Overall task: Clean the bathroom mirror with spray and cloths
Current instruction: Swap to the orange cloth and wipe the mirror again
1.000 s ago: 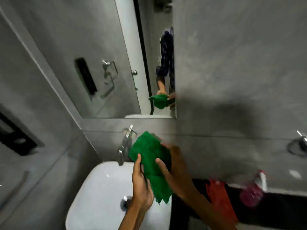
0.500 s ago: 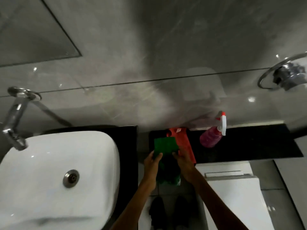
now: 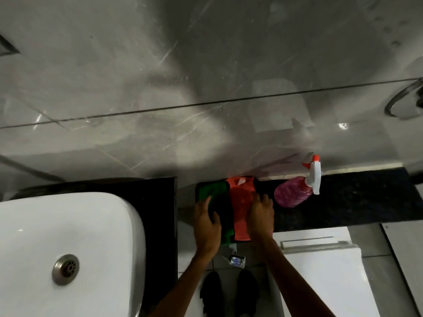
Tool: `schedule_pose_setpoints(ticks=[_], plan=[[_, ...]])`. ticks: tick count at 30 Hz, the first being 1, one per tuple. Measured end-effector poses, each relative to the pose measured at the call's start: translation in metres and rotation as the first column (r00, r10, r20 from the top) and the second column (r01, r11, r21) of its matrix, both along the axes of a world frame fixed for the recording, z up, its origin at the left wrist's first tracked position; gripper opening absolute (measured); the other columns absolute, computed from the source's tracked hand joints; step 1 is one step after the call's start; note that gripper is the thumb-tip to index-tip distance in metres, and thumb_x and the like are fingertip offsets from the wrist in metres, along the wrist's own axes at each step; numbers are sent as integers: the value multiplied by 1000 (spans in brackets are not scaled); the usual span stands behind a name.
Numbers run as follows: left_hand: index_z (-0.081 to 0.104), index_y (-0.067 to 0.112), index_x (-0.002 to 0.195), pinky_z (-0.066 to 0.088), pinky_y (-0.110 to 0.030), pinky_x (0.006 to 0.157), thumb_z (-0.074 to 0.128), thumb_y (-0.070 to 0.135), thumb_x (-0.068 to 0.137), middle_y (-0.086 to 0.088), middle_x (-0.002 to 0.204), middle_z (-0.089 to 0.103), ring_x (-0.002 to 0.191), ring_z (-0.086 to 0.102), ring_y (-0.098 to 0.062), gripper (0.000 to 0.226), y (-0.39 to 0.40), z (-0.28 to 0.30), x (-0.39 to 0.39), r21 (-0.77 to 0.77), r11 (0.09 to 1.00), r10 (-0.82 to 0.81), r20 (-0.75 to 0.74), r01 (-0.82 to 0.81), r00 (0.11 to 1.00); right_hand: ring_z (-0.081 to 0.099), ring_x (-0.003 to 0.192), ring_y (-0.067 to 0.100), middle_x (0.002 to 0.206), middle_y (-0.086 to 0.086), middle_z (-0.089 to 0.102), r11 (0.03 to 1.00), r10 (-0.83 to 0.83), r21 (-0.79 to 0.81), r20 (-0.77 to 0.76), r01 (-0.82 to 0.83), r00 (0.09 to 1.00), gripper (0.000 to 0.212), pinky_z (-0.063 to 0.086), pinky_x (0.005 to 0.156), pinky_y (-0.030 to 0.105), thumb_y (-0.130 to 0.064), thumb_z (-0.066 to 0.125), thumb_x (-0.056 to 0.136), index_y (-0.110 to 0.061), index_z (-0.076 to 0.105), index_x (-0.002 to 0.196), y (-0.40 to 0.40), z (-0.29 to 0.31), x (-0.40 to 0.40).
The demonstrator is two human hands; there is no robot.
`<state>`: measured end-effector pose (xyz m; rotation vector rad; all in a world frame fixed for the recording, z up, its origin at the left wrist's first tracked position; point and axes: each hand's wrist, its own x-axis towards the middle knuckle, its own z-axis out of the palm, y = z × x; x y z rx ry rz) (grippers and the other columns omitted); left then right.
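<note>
A green cloth lies folded on the black ledge, with an orange cloth right beside it on the right. My left hand rests flat on the green cloth, fingers spread. My right hand lies flat on the right edge of the orange cloth. A pink spray bottle with a white and orange trigger stands on the ledge, just right of my right hand. The mirror is out of view.
A white basin with a metal drain fills the lower left. A white toilet tank sits at the lower right under the ledge. The grey tiled wall rises behind. A chrome fitting is at the right edge.
My view dropped from the mirror to the ledge. Both hands carried the green cloth down and laid it beside the orange cloth, then flattened onto the cloths.
</note>
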<state>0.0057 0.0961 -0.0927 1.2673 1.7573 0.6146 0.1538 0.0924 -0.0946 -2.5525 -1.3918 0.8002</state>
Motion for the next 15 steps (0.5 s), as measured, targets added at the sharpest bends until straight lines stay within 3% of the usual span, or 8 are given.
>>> schedule_pose_setpoints(ticks=[2, 5, 7, 11, 15], plan=[[51, 13, 150, 53, -22, 100, 53, 3, 103, -10, 146, 59, 123, 65, -23, 48, 0, -2, 18, -91, 994, -39, 183, 56, 982, 46, 136, 38, 148, 18, 48, 990, 43, -136, 82, -32, 996, 45, 46, 110, 49, -4, 46, 103, -6, 45, 148, 4, -4, 5], [41, 6, 156, 47, -48, 116, 45, 7, 108, -17, 154, 53, 138, 56, -31, 48, 6, -13, 40, -286, 955, 18, 337, 84, 941, 48, 137, 36, 148, 18, 49, 980, 83, -191, 118, -59, 990, 40, 45, 110, 46, -9, 45, 105, -6, 45, 146, 8, -14, 4], [41, 6, 157, 41, -52, 120, 43, 6, 108, -17, 156, 52, 142, 52, -33, 49, 7, -20, 49, -354, 934, 82, 359, 54, 930, 51, 134, 37, 145, 18, 54, 984, 25, -176, 89, -9, 996, 36, 46, 109, 46, -9, 47, 105, -5, 52, 140, 15, -17, 6], [47, 9, 153, 45, -49, 117, 45, 5, 107, -15, 149, 59, 136, 58, -30, 47, 7, -16, 52, -372, 927, 131, 439, 47, 889, 59, 122, 42, 133, 21, 60, 997, -56, -64, -136, 47, 989, 37, 50, 101, 48, -26, 62, 99, -2, 58, 127, 18, -3, 14], [55, 15, 146, 53, -30, 97, 55, 24, 106, -11, 139, 66, 121, 64, -20, 41, 1, 24, 39, -402, 914, 188, 535, 53, 823, 75, 79, 30, 96, 11, 75, 986, -32, 146, -315, 81, 949, 28, 62, 73, 45, -37, 63, 99, -11, 52, 106, -4, 49, 13]])
